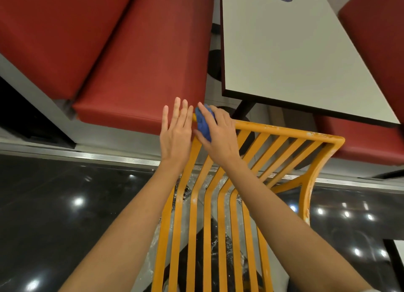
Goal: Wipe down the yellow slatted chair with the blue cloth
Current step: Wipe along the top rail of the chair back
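Both bare forearms reach forward from the bottom edge, crossing over the yellow slatted chair (220, 215). Its slats run lengthwise away from the camera along the seat, then bend up into the backrest, whose top rail lies across the view from the hands to the rounded right corner. White specks mark the rail and the right frame. Beneath the chair lies a glossy black floor (54, 204) with light reflections. At the left corner of the top rail, the right hand (218, 134) curls its fingers and thumb around a bunched blue cloth (204, 122), pressing it on the rail. Just beside it, the left hand (176, 134) is spread flat, fingers straight and close together, at the chair's left upright. Beyond stand a red padded bench (131, 62) and a white table (295, 51) with a dark edge.
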Motion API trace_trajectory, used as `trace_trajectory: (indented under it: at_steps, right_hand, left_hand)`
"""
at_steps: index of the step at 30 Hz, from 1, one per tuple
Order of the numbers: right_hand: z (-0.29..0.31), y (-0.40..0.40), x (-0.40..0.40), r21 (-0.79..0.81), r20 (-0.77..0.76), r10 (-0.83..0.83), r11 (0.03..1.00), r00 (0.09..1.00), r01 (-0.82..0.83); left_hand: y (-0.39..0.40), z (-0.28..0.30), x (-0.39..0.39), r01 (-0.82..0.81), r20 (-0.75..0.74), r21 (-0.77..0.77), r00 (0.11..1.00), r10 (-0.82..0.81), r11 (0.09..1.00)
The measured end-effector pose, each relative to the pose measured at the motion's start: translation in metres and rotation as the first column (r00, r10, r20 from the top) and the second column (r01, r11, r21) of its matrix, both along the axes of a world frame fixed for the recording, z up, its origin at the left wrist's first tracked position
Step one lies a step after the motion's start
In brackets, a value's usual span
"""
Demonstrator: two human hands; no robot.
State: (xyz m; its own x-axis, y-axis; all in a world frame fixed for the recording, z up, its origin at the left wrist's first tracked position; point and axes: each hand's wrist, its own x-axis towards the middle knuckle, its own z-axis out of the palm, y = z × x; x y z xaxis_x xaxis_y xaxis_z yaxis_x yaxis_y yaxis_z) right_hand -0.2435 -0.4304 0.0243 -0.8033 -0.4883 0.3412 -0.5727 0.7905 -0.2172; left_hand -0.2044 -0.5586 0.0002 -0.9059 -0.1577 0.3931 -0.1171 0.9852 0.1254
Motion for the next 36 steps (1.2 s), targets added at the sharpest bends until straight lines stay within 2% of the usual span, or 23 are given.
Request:
trace_trajectory:
  at_steps: [3,7,10,14,18,20,22,24,26,28,31,33,36]
  right_hand:
    - [-0.007,0.032,0.0,0.129,-0.07,0.012,0.992,0.997,-0.003]
    - [-0.003,0.033,-0.01,0.064,-0.052,-0.062,0.996,0.997,0.066]
    - [-0.004,0.013,-0.011,-0.029,-0.005,-0.101,0.995,0.995,0.1]
    - [-0.011,0.014,-0.001,0.038,-0.113,-0.039,0.998,0.993,0.043]
    - [-0.009,0.021,-0.01,0.059,-0.109,0.04,0.998,0.993,-0.034]
    - [-0.003,0.024,-0.02,0.06,-0.066,0.085,0.995,0.994,-0.081]
    - [0.001,0.028,-0.025,-0.003,0.009,0.081,0.997,0.997,-0.081]
    - [0.004,0.035,-0.024,-0.129,0.08,0.006,0.992,0.997,0.004]
    - [0.008,0.038,-0.025,-0.206,0.147,-0.037,0.976,0.988,0.067]
    - [0.018,0.035,-0.033,-0.218,0.233,0.006,0.975,0.972,0.046]
    - [0.037,0.022,-0.05,-0.156,0.397,0.131,0.985,0.908,-0.074]
    - [0.043,0.015,-0.059,-0.104,0.449,0.156,0.987,0.88,-0.122]
    - [0.041,0.015,-0.068,-0.22,0.494,0.152,0.974,0.856,-0.046]
  left_hand:
    - [-0.005,-0.003,0.003,0.023,-0.008,-0.084,1.0,-0.024,0.996]
    - [-0.004,-0.005,0.005,0.111,-0.041,-0.098,0.992,-0.116,0.989]
    - [0.001,-0.003,0.002,0.146,-0.09,0.037,0.986,-0.143,0.989]
    - [0.0,-0.003,0.004,0.171,-0.087,0.21,0.984,-0.156,0.962]
    - [0.007,-0.003,0.003,0.138,-0.123,0.28,0.987,-0.108,0.95]
    - [0.006,-0.004,0.003,0.127,-0.117,0.28,0.988,-0.097,0.952]
    - [0.0,-0.007,0.004,0.126,-0.116,0.269,0.988,-0.098,0.955]
    - [-0.001,-0.007,0.003,0.139,-0.12,0.263,0.987,-0.11,0.955]
    - [0.003,-0.007,0.001,0.135,-0.123,0.33,0.987,-0.099,0.934]
    - [0.007,-0.006,0.0,0.131,-0.121,0.398,0.989,-0.089,0.908]
    - [0.006,-0.005,0.0,0.123,-0.1,0.391,0.991,-0.091,0.912]
    - [0.007,-0.005,0.0,0.107,-0.094,0.383,0.993,-0.076,0.917]
    - [0.006,-0.005,0.001,0.094,-0.069,0.331,0.995,-0.076,0.939]
